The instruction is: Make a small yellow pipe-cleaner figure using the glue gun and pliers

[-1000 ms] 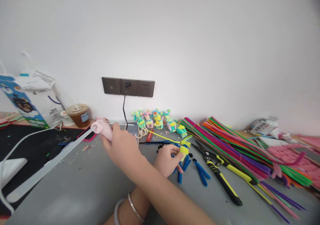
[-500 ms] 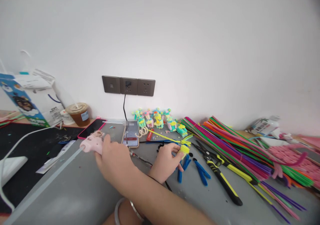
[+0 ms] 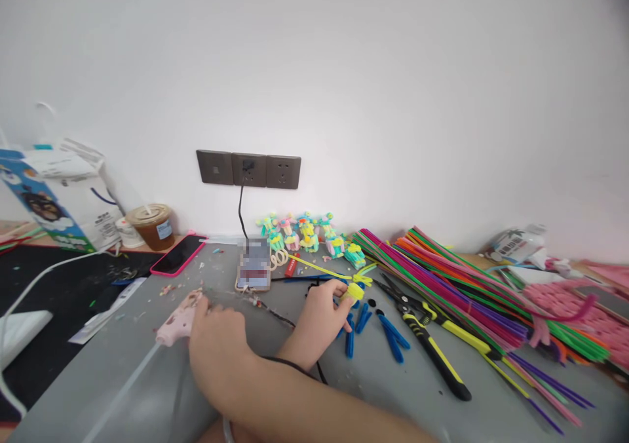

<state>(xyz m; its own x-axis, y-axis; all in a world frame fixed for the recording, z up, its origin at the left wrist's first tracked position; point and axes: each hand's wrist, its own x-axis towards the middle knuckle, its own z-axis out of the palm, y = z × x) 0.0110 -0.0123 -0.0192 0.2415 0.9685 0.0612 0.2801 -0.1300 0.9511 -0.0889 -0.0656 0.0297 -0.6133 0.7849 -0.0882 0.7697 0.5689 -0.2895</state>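
My arms cross, the right forearm lying over the left. My right hand (image 3: 219, 345), on the left side, is closed on a pink hot glue gun (image 3: 177, 320), low over the grey table. A long translucent glue stick (image 3: 122, 390) sticks out of the gun's back end; its nozzle is hard to make out. My left hand (image 3: 319, 315) pinches a small yellow pipe-cleaner piece (image 3: 354, 291) between thumb and fingers. Just behind it lies a yellow pipe-cleaner shape (image 3: 362, 278). Short folded blue pipe cleaners (image 3: 393, 339) lie beside the left hand.
Yellow-black pliers (image 3: 432, 348) and bundled coloured pipe cleaners (image 3: 442, 286) spread across the right. Several small pipe-cleaner figures (image 3: 308, 233) stand by the wall. A phone (image 3: 253, 266), a pink-edged phone (image 3: 177, 255), a drink cup (image 3: 152, 225) and a carton (image 3: 63, 200) sit at left and back.
My right hand has brought the glue gun down and nearer to me, uncovering the pink-edged phone. The left hand keeps its yellow piece, almost in the same place.
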